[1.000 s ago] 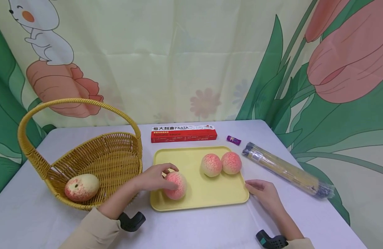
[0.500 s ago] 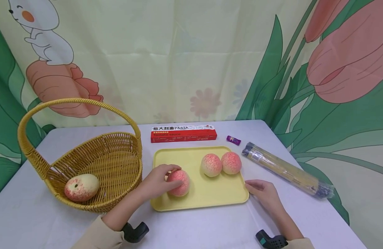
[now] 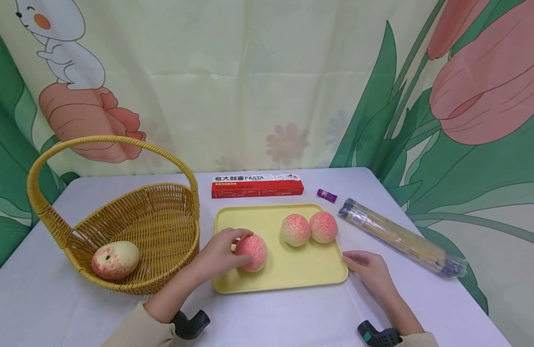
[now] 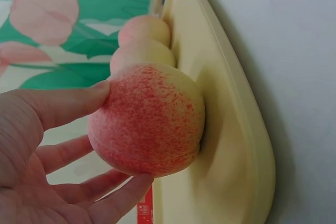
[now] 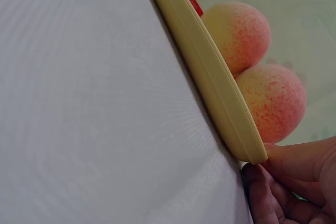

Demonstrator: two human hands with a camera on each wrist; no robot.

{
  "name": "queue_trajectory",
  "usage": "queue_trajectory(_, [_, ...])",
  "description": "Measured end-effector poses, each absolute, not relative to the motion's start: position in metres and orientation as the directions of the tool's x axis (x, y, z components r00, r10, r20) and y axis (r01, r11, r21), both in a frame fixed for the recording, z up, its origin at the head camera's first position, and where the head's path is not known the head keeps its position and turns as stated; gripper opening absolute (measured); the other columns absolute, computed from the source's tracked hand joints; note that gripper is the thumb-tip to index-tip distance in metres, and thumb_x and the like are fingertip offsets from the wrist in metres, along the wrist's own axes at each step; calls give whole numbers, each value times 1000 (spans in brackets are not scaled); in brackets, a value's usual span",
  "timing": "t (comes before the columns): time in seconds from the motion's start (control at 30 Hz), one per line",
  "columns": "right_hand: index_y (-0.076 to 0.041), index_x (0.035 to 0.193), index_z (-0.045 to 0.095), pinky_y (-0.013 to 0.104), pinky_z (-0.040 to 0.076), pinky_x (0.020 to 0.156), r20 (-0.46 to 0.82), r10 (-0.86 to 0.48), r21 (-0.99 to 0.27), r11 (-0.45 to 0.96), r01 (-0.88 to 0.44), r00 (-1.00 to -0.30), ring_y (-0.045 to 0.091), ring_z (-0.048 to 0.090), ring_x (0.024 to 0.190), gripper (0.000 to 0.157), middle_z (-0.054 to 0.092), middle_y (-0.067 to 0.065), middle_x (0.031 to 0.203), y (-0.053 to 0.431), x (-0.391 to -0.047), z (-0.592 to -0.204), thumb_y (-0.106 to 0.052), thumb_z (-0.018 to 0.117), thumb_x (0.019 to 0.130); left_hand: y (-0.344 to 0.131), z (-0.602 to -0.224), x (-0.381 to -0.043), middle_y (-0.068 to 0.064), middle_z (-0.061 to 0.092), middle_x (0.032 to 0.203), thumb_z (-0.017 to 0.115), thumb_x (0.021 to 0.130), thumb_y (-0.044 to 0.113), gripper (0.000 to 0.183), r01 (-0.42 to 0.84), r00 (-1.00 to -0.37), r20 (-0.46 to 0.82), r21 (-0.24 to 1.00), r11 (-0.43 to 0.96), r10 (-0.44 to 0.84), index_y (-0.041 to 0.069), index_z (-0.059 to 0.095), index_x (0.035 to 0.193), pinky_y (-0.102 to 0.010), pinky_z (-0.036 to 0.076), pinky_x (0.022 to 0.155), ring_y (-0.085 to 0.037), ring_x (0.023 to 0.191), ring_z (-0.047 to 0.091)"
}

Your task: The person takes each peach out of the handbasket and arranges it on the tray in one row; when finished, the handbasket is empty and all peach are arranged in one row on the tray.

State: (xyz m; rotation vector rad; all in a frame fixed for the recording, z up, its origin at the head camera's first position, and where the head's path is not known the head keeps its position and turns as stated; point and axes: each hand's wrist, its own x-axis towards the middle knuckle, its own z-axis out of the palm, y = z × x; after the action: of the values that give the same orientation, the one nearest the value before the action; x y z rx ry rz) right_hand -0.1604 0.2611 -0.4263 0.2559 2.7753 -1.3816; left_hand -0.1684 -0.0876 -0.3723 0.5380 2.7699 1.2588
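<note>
My left hand (image 3: 225, 251) holds a pink and cream peach (image 3: 255, 254) on the left part of a yellow tray (image 3: 288, 272). In the left wrist view the thumb lies on one side of this peach (image 4: 149, 121) and the fingers spread along the other. At the tray's right edge, my right hand (image 3: 371, 270) pinches the rim; the right wrist view has the thumb at the tray corner (image 5: 247, 140) and curled fingers beneath it. Two more peaches sit side by side on the tray, a left one (image 3: 295, 230) and a right one (image 3: 323, 227).
On the left stands a wicker basket (image 3: 167, 212) with a tall handle, another peach-coloured fruit (image 3: 124, 258) inside. A red pasta box (image 3: 257, 187) lies behind the tray. A small purple packet (image 3: 327, 195) and a long plastic-wrapped bundle (image 3: 397, 236) lie to the right.
My left hand has moved a little right and away from me across the tray, with the peach shifting along. My right hand stays at the tray's edge.
</note>
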Motion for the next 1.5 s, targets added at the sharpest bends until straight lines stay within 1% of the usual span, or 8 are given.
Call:
queue_trajectory(0.13, [5, 108, 63, 50, 38, 92, -96, 130, -789, 594, 155, -987, 38, 50, 111, 33, 63, 19, 107, 263, -160, -426, -20, 63, 86, -82, -372, -173, -4, 58, 100, 77, 72, 10, 42, 270, -944, 82, 745, 610, 319, 9, 63, 112, -34, 48, 75, -23, 94, 55])
queue_trajectory(0.4, [5, 109, 63, 52, 36, 93, -95, 120, -794, 590, 148, -988, 38, 49, 112, 34, 63, 18, 107, 264, -160, -426, -21, 63, 87, -75, -374, -182, -7, 59, 107, 77, 72, 10, 43, 275, -943, 98, 767, 579, 319, 6, 62, 113, -35, 49, 77, -27, 95, 58])
queue_trajectory(0.57, [4, 108, 63, 51, 36, 94, -101, 120, -802, 577, 152, -988, 37, 49, 111, 33, 64, 17, 105, 263, -159, -427, -21, 63, 87, -72, -374, -186, -6, 59, 106, 78, 72, 10, 44, 260, -947, 85, 772, 580, 310, 6, 62, 113, -35, 49, 75, -27, 95, 57])
queue_trajectory(0.87, [4, 107, 64, 50, 38, 92, -86, 124, -801, 582, 143, -989, 36, 51, 110, 32, 64, 17, 105, 261, -158, -426, -21, 64, 87, -63, -370, -197, -8, 60, 108, 77, 72, 10, 45, 262, -951, 89, 736, 624, 295, 5, 61, 114, -35, 48, 76, -25, 93, 55])
queue_trajectory(1.13, [4, 107, 63, 49, 39, 92, -85, 125, -798, 585, 143, -988, 36, 51, 109, 32, 64, 17, 105, 261, -158, -424, -21, 64, 87, -56, -368, -208, -8, 60, 110, 77, 73, 12, 46, 227, -959, 55, 741, 632, 279, 6, 60, 116, -35, 49, 76, -25, 96, 55])
queue_trajectory(1.5, [3, 107, 64, 50, 38, 93, -109, 136, -804, 571, 168, -985, 36, 51, 110, 32, 64, 16, 104, 261, -159, -424, -21, 63, 87, -50, -371, -217, -8, 61, 107, 77, 74, 13, 44, 242, -954, 67, 744, 622, 292, 6, 61, 115, -34, 49, 76, -25, 93, 55])
